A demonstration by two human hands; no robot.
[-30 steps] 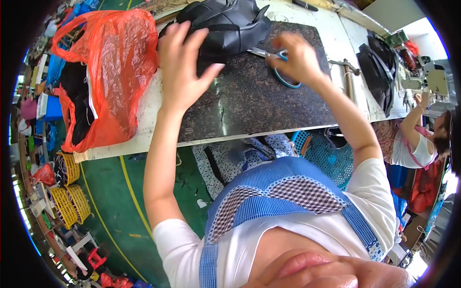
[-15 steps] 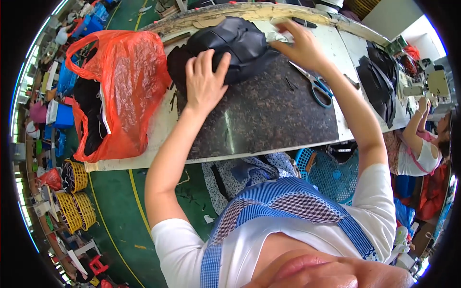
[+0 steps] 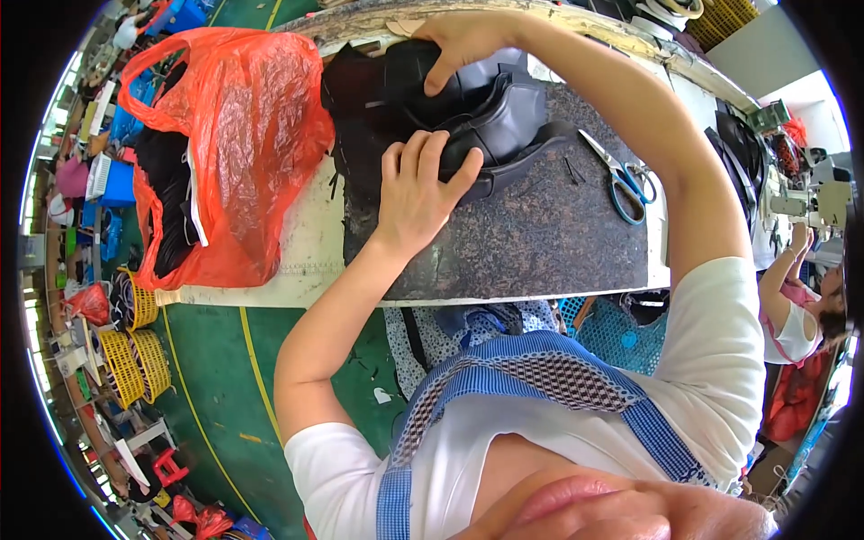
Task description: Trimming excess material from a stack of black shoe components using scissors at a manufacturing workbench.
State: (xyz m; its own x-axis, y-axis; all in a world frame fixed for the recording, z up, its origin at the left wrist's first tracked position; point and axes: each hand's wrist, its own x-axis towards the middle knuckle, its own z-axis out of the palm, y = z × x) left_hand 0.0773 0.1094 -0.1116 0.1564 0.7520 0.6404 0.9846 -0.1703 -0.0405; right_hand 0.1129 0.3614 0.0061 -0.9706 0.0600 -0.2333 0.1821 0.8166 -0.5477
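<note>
A bulky, folded black leather-like piece (image 3: 508,121) lies on the dark stone-patterned slab (image 3: 504,243) at the far part of the table. My left hand (image 3: 418,193) rests against its near side, fingers spread and thumb apart. Reaching over from the right, my right hand (image 3: 472,40) grips the far part, thumb on top and the other fingers partly hidden behind it. Blue-handled scissors (image 3: 625,193) lie to the right on the slab, touched by neither hand.
A red plastic bag (image 3: 252,162) with black material (image 3: 165,202) inside stands at the table's left. Below the front edge is a blue mesh basket (image 3: 630,340). More black pieces (image 3: 731,148) lie at the right, near another person (image 3: 796,315) at a sewing machine.
My right hand has come from beside the scissors leftward onto the far part of the black piece. The piece has shifted and opened into folds; my left hand has moved to its near side.
</note>
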